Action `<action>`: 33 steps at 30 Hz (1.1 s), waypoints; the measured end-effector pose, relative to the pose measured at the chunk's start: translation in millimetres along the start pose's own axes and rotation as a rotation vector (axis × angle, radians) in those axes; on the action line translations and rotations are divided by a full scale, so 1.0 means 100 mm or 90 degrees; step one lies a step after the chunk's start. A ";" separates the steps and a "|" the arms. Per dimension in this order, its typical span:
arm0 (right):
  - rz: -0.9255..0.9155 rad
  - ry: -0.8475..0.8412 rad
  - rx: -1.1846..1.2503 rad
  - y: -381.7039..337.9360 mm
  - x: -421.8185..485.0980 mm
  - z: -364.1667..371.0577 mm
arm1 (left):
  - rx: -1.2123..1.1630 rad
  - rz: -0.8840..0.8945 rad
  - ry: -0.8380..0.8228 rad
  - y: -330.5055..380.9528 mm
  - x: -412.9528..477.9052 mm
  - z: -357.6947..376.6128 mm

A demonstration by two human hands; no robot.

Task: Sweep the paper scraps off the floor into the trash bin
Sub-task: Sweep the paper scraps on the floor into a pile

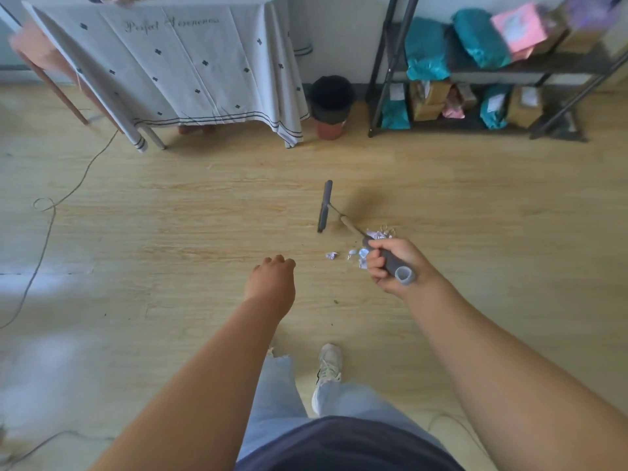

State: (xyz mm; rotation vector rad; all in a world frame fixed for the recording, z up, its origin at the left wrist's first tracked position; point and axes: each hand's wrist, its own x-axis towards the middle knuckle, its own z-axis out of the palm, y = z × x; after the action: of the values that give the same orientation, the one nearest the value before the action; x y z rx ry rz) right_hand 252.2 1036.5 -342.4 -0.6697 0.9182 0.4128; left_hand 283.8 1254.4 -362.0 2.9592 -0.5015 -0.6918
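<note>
My right hand (390,266) grips the grey end of a broom handle. The broom (324,207) has a narrow dark head resting on the wooden floor ahead, left of the scraps. A small heap of pale purple and white paper scraps (367,246) lies on the floor just beyond my right hand, partly hidden by it. The trash bin (331,107), lined with a black bag over a reddish base, stands against the far wall. My left hand (272,277) hangs over the floor with its fingers curled and nothing in it.
A table draped in a white patterned cloth (190,69) stands at the back left. A black metal shelf (492,73) with teal bags and boxes fills the back right. A thin cable (47,219) trails over the floor at left. My shoe (328,368) is below.
</note>
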 end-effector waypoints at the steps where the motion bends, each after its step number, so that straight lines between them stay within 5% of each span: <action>1: 0.012 -0.007 0.002 0.03 -0.01 0.02 | 0.002 0.001 0.000 0.02 -0.02 0.00; 9: 0.108 0.015 0.046 0.42 0.01 0.05 | 0.007 0.019 0.004 -0.05 -0.11 -0.01; 22: 0.048 0.153 -0.052 0.66 -0.27 -0.28 | 0.023 0.038 -0.038 -0.53 -0.43 0.14; 33: 0.044 0.055 -0.017 0.76 -0.59 -0.38 | 0.029 0.060 -0.021 -0.23 -0.62 0.23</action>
State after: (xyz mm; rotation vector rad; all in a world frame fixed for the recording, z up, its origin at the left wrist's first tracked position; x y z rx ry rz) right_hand 152.4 1062.5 -336.6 -0.6858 1.0216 0.4612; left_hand 227.6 1296.5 -359.7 2.9479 -0.6622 -0.7296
